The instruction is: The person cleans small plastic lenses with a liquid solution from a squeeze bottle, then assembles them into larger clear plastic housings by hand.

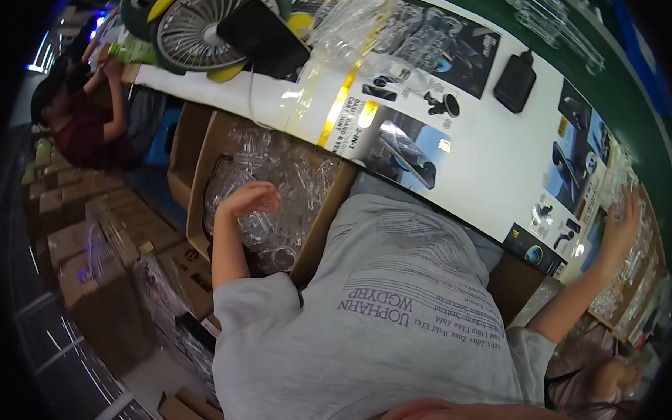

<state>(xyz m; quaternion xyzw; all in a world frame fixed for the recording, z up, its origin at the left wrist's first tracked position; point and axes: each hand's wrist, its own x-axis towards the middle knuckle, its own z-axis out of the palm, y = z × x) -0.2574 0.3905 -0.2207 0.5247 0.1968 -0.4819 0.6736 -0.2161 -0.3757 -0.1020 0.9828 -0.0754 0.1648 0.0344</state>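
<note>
My left hand [253,200] hovers over a cardboard box [195,193] beside my left hip. Its fingers are loosely curved with nothing visible in them. Inside that box lies a heap of clear plastic pieces [313,183]. At the right end of the table, my right hand [624,226] reaches out to a pile of clear plastic pieces [613,296], its fingers apart among or just over them. Whether those fingers touch a piece is hard to make out. A printed cardboard sheet [489,156] with product pictures covers the tabletop between my hands.
A fan [197,37] and a dark phone [265,38] stand at the table's far left. Clear plastic packaging [359,24] lies beside them. A black power bank-like block [515,81] rests farther right. Stacked cartons [94,270] fill the left side; another person [89,130] sits beyond.
</note>
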